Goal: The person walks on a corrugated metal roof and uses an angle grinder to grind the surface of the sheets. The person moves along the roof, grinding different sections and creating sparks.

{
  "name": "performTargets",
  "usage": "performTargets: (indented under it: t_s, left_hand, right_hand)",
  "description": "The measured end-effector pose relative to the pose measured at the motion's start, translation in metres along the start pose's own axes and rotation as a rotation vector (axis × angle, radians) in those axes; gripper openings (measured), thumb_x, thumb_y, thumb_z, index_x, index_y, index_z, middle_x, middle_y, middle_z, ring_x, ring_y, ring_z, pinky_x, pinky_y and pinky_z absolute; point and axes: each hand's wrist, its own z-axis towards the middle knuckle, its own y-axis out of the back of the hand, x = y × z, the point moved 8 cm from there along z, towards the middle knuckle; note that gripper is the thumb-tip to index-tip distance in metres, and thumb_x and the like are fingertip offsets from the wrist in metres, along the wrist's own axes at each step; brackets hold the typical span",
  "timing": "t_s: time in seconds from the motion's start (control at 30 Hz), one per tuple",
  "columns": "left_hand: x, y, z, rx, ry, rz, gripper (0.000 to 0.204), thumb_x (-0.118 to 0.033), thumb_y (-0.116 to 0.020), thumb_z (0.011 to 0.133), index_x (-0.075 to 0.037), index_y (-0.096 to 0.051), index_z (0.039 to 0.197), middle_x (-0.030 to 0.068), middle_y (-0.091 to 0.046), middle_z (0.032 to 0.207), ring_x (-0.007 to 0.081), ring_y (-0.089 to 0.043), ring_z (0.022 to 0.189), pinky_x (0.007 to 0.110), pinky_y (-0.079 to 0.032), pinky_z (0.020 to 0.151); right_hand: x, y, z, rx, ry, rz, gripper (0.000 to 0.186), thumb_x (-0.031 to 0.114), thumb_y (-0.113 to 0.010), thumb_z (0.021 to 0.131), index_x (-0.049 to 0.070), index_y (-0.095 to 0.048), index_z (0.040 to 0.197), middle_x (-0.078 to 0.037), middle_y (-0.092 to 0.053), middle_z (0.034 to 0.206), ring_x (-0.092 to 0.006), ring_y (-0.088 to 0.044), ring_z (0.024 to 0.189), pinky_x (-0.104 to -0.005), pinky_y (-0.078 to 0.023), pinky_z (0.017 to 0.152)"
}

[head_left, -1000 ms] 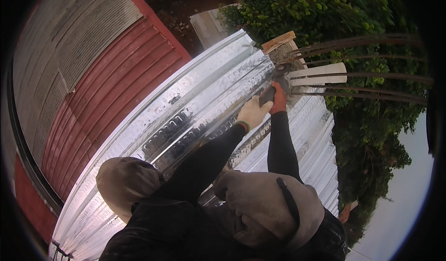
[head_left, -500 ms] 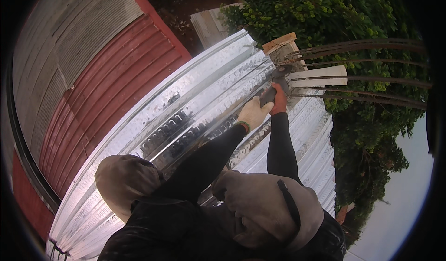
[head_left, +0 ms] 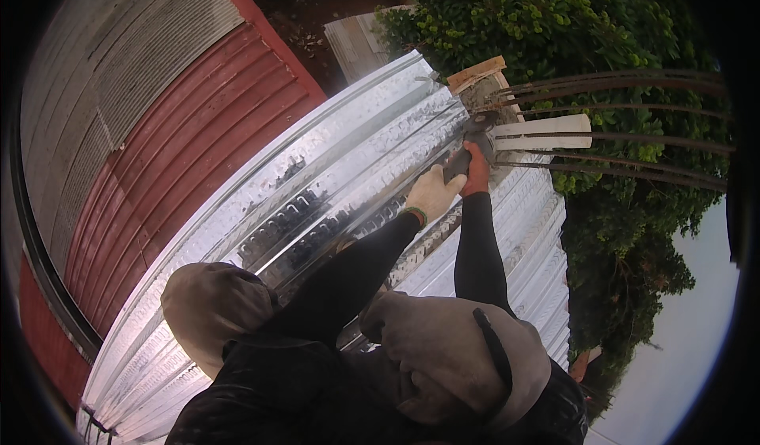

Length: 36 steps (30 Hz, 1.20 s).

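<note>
Both my arms reach forward over ribbed shiny metal sheeting. My left hand, with a green band at its wrist, is closed round the rear of a dark angle grinder. Beside it, my right hand wraps round the grinder's body from the right. The grinder's round head lies at the sheeting's edge, against a concrete column top framed by a wooden board. Its disc cannot be made out clearly. Just right of the head, a white pipe sticks out among the bars.
Several long rusty steel bars run from the column to the right. Leafy branches grow close beyond the sheeting's right edge. Red corrugated roofing lies lower to the left, with pale planks at the far side.
</note>
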Motion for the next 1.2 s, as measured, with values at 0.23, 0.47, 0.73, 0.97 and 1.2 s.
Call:
performTargets:
  t_s: [0.23, 0.47, 0.73, 0.97, 1.2]
  left_hand:
    - [0.0, 0.001, -0.001, -0.009, -0.002, 0.008, 0.074, -0.059, -0.063, 0.103, 0.011, -0.063, 0.127, 0.0386, -0.075, 0.111, 0.0527, -0.074, 0.112, 0.057, -0.056, 0.098]
    - [0.001, 0.002, 0.001, -0.015, -0.022, 0.003, 0.074, -0.059, -0.062, 0.103, 0.011, -0.063, 0.127, 0.0391, -0.074, 0.11, 0.0529, -0.073, 0.113, 0.057, -0.055, 0.098]
    - [-0.006, 0.004, -0.005, -0.009, -0.025, -0.021, 0.074, -0.059, -0.061, 0.103, 0.011, -0.065, 0.126, 0.0388, -0.075, 0.108, 0.0527, -0.074, 0.11, 0.057, -0.055, 0.097]
    - [-0.003, 0.005, -0.002, -0.034, -0.035, 0.008, 0.075, -0.059, -0.061, 0.103, 0.013, -0.065, 0.125, 0.0385, -0.075, 0.106, 0.0524, -0.074, 0.11, 0.056, -0.056, 0.097]
    - [-0.001, 0.009, -0.018, -0.021, 0.002, -0.026, 0.072, -0.057, -0.064, 0.101, 0.012, -0.062, 0.119, 0.0388, -0.074, 0.112, 0.0531, -0.073, 0.113, 0.058, -0.055, 0.101]
  right_hand:
    - [0.002, -0.008, -0.01, 0.023, -0.022, -0.014, 0.03, 0.026, -0.082, 0.094, 0.01, -0.069, 0.116, -0.012, -0.07, 0.093, -0.0287, -0.071, 0.079, -0.0467, -0.062, 0.072]
    - [0.005, -0.012, -0.012, 0.005, 0.0, 0.018, 0.037, 0.025, -0.087, 0.089, 0.003, -0.069, 0.114, -0.014, -0.071, 0.093, -0.0305, -0.072, 0.076, -0.0477, -0.063, 0.071]
    - [0.008, -0.008, -0.014, 0.008, 0.007, 0.012, 0.036, 0.025, -0.085, 0.091, 0.002, -0.07, 0.114, -0.013, -0.071, 0.096, -0.0287, -0.073, 0.079, -0.0469, -0.063, 0.072]
    - [0.01, -0.015, -0.018, 0.008, 0.044, 0.009, 0.033, 0.025, -0.083, 0.092, 0.003, -0.071, 0.113, -0.012, -0.072, 0.096, -0.0283, -0.074, 0.08, -0.0463, -0.063, 0.071]
    - [-0.002, -0.007, -0.021, -0.003, 0.017, -0.034, 0.036, 0.026, -0.083, 0.092, 0.006, -0.068, 0.117, -0.014, -0.07, 0.095, -0.0289, -0.072, 0.08, -0.0459, -0.063, 0.074]
